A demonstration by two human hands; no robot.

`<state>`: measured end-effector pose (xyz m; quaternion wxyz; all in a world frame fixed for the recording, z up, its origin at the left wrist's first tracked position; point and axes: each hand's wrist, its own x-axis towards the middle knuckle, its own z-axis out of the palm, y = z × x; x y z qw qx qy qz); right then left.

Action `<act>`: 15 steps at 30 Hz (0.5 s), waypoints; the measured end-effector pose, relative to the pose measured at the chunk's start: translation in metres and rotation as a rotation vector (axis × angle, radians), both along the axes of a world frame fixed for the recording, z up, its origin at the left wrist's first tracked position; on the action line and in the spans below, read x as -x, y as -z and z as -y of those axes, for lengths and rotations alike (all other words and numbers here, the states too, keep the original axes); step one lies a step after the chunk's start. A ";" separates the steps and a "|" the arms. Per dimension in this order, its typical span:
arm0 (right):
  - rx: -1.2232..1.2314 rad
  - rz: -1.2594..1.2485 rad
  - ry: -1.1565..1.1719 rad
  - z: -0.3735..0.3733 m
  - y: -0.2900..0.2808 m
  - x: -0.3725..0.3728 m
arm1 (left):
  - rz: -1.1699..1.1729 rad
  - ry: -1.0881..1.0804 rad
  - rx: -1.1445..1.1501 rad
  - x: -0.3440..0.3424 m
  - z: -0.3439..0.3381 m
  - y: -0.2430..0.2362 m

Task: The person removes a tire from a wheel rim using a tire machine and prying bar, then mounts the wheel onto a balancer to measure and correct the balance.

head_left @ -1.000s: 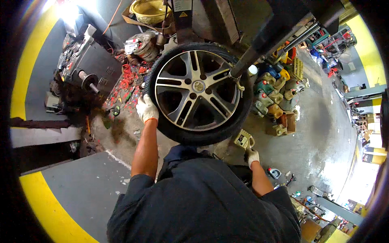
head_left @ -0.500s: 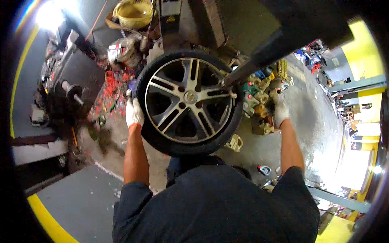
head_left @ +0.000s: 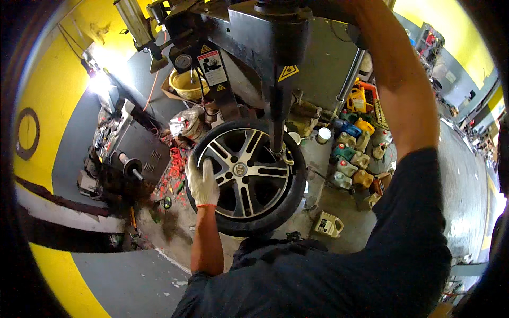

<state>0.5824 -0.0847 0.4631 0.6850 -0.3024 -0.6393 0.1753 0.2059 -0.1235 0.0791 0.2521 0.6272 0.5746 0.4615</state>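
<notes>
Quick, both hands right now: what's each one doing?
Left hand: gloved, open, flat on the tyre at the wheel's left edge.
Right hand: raised up out of view; cannot be told.

A workshop with a stained grey concrete floor (head_left: 339,212) and yellow-painted walls (head_left: 47,95) above a grey lower band. A bright lamp glare (head_left: 98,82) shines at the upper left. A dark grey wheel balancing machine (head_left: 130,151) stands at the left. Coloured plastic oil jugs (head_left: 355,153) cluster on the floor at the right, near a yellow round bucket (head_left: 191,84) farther back. Red clutter (head_left: 172,169) lies scattered beside the machine.
</notes>
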 end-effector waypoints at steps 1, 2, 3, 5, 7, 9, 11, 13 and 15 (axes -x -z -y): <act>0.020 -0.062 0.015 0.024 0.024 0.012 | -0.018 -0.001 -0.161 -0.002 0.007 -0.027; -0.048 -0.008 0.060 0.034 0.055 0.015 | -0.043 0.002 -0.263 -0.006 0.014 -0.065; -0.109 0.077 0.135 0.042 0.071 0.018 | -0.070 0.059 -0.422 -0.017 0.016 -0.099; -0.026 0.151 0.258 0.074 0.059 -0.002 | 0.131 0.210 -0.631 -0.081 0.008 -0.157; 0.027 0.057 0.212 0.074 0.074 -0.035 | 0.119 0.358 -0.924 -0.125 -0.014 -0.207; -0.092 0.662 0.893 0.063 0.136 -0.124 | -0.331 0.343 -1.106 -0.149 -0.018 -0.256; -0.126 0.767 1.124 0.046 0.259 -0.151 | -0.631 0.272 -1.053 -0.167 -0.041 -0.256; 0.190 0.858 1.283 0.050 0.368 -0.170 | -0.721 0.230 -1.036 -0.184 -0.063 -0.249; 1.286 0.751 1.137 0.054 0.435 -0.179 | -0.743 0.211 -1.049 -0.189 -0.081 -0.242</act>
